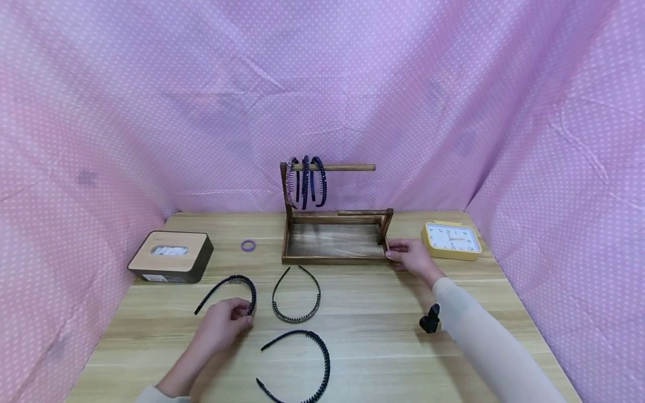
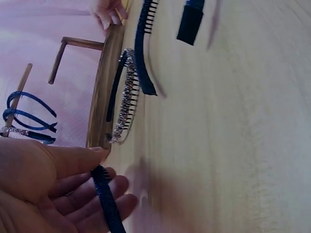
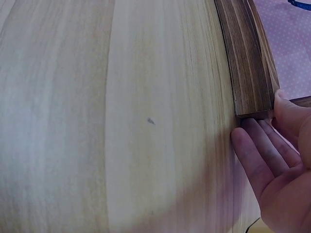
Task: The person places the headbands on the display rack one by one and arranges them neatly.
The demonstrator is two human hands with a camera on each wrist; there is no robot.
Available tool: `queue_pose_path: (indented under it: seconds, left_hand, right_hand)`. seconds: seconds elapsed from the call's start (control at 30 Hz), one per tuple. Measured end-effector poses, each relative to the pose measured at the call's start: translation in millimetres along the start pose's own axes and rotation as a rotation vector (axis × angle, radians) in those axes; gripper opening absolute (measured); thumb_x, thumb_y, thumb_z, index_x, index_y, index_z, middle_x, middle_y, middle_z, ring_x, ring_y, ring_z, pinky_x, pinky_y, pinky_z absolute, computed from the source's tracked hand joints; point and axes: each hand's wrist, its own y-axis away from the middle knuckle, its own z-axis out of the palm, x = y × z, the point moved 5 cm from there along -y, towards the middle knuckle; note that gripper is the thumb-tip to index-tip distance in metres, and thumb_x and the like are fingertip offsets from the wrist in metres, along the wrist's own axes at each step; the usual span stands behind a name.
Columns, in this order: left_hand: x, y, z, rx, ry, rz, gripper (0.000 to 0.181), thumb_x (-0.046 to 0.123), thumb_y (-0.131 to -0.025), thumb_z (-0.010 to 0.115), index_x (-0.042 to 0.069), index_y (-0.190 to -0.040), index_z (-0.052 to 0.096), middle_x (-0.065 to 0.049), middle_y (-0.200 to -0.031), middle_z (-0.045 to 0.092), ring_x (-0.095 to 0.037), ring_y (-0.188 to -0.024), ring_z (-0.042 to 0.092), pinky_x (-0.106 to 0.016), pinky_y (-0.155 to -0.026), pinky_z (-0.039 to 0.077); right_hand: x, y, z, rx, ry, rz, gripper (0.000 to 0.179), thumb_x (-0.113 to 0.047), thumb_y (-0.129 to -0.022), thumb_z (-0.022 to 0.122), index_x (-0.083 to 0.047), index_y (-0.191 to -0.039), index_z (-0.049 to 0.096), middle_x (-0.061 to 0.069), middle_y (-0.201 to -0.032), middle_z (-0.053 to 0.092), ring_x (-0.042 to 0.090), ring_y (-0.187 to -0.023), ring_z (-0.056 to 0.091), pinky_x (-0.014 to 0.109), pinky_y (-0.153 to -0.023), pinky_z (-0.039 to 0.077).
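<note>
My left hand (image 1: 221, 324) pinches a black toothed headband (image 1: 253, 291) between thumb and fingers, at the left of the table. In the left wrist view this headband (image 2: 108, 199) lies across the fingers, its band dark and glittery. With my right hand (image 1: 410, 257) I grip the right end of a brown wooden rack (image 1: 332, 260), thumb at the wall's top and fingers outside it. On the rack's upper bar (image 1: 353, 167) several headbands (image 1: 305, 184) hang near the left post. A beaded headband (image 1: 297, 320) lies before the rack, and another black headband (image 1: 327, 364) lies nearer.
A tissue box (image 1: 143, 249) with a wooden top stands at the left. Between it and the rack lies a purple hair tie (image 1: 248, 249). The yellow clock (image 1: 453, 254) is right of my right hand. A pink dotted cloth (image 1: 322, 84) encloses the table's back and sides.
</note>
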Motion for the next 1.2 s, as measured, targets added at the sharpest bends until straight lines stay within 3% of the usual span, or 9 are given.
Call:
queue_pose_path:
  seconds: [0.1, 0.4, 0.67, 0.87, 1.2]
  left_hand:
    - [3.0, 0.2, -4.5, 0.012, 0.100, -0.022, 0.032, 0.002, -0.085, 0.079, -0.002, -0.115, 0.071, -0.003, -0.093, 0.072, -0.014, -0.085, 0.067, -0.022, -0.074, 0.057]
    - [18.9, 4.1, -16.4, 0.091, 0.346, 0.013, 0.027, 0.000, -0.089, 0.076, 0.000, -0.115, 0.071, -0.012, -0.107, 0.073, -0.017, -0.099, 0.067, -0.017, -0.086, 0.057]
    - [33.2, 7.3, -17.5, 0.111, 0.359, 0.031, 0.030, 0.001, -0.088, 0.078, 0.003, -0.117, 0.073, -0.008, -0.107, 0.075, -0.011, -0.096, 0.067, -0.020, -0.086, 0.058]
    - [41.5, 5.8, -21.2, 0.148, 0.336, 0.066, 0.038, -0.002, -0.088, 0.077, -0.002, -0.126, 0.070, -0.012, -0.108, 0.076, -0.008, -0.094, 0.068, -0.021, -0.089, 0.057]
    - [67.3, 0.2, -17.0, 0.147, 0.474, 0.105, 0.035, -0.004, -0.088, 0.076, -0.002, -0.123, 0.070, -0.016, -0.106, 0.074, -0.007, -0.095, 0.068, -0.019, -0.083, 0.060]
  right_hand:
    - [1.6, -1.0, -0.1, 0.004, -0.001, 0.008, 0.047, -0.003, -0.100, 0.065, 0.018, -0.139, 0.049, 0.038, -0.133, 0.059, 0.043, -0.106, 0.070, 0.054, -0.088, 0.061]
    - [35.4, -24.0, -3.6, 0.033, -0.012, 0.022, 0.049, -0.008, -0.100, 0.067, 0.012, -0.142, 0.051, 0.035, -0.138, 0.058, 0.039, -0.107, 0.070, 0.050, -0.086, 0.062]
    - [40.0, -25.9, -3.3, 0.051, 0.001, 0.022, 0.048, -0.012, -0.099, 0.070, 0.007, -0.140, 0.055, 0.031, -0.136, 0.061, 0.025, -0.098, 0.072, 0.042, -0.082, 0.064]
    - [41.6, -26.4, -3.7, 0.050, 0.005, 0.023, 0.048, -0.012, -0.099, 0.070, 0.008, -0.140, 0.055, 0.031, -0.135, 0.062, 0.023, -0.097, 0.072, 0.041, -0.081, 0.064]
    - [42.1, -26.9, -5.5, 0.052, -0.005, 0.019, 0.047, -0.012, -0.099, 0.069, 0.006, -0.140, 0.056, 0.030, -0.135, 0.062, 0.025, -0.100, 0.072, 0.040, -0.080, 0.064]
